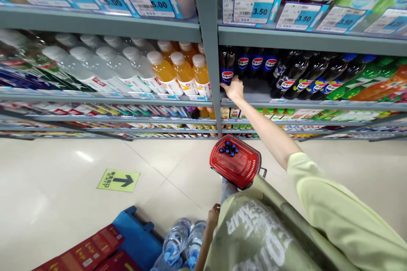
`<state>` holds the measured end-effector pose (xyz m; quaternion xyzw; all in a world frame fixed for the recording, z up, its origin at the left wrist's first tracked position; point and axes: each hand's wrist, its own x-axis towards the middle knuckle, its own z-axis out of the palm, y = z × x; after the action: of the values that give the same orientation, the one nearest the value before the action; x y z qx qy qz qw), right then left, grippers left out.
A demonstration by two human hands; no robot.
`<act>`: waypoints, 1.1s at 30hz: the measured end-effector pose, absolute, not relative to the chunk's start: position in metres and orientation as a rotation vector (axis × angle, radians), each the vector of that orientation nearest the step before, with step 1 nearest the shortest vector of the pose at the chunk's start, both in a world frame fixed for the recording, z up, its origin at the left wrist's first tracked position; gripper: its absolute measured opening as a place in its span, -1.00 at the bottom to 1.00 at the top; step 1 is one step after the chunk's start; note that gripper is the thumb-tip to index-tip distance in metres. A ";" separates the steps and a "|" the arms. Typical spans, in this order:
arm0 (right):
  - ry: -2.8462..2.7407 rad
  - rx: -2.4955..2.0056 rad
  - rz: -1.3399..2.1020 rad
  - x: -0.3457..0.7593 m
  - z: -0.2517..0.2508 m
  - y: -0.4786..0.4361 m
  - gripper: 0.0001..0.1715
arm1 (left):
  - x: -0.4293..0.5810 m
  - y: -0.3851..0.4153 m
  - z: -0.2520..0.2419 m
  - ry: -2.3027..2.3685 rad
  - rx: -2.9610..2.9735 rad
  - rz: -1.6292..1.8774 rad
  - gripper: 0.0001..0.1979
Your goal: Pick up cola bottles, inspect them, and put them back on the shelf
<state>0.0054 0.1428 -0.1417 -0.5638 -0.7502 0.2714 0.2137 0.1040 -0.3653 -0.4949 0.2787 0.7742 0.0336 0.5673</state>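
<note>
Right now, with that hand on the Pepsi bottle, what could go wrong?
1. The right hand touches the Pepsi bottle only low down, so it might tip off the shelf and drop to the tiled floor.
2. The red basket looks tilted with blue-capped bottles bunched at one end; they might slide about or spill out.

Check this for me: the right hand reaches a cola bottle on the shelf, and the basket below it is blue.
Wrong on the colour: the basket is red, not blue, as the head view shows. The right hand does reach a cola bottle on the shelf.
</note>
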 end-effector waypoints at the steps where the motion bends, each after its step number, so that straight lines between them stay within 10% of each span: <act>1: -2.062 -1.567 0.762 0.003 -0.142 0.145 -0.26 | 0.103 -0.365 -0.495 1.818 0.661 0.072 -0.47; 21: -2.057 -1.549 0.624 -0.005 -0.142 0.169 -0.26 | 0.096 -0.365 -0.516 1.791 0.684 0.122 -0.51; 33: -2.622 -0.929 0.408 0.036 -0.010 0.192 -0.71 | 0.118 -0.362 -0.550 1.809 0.694 0.194 -0.69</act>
<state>0.0356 0.1916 -0.0102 -0.3260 -0.9200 0.1432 0.1641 0.1181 -0.3618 -0.5495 0.2947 0.7682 0.0823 0.5624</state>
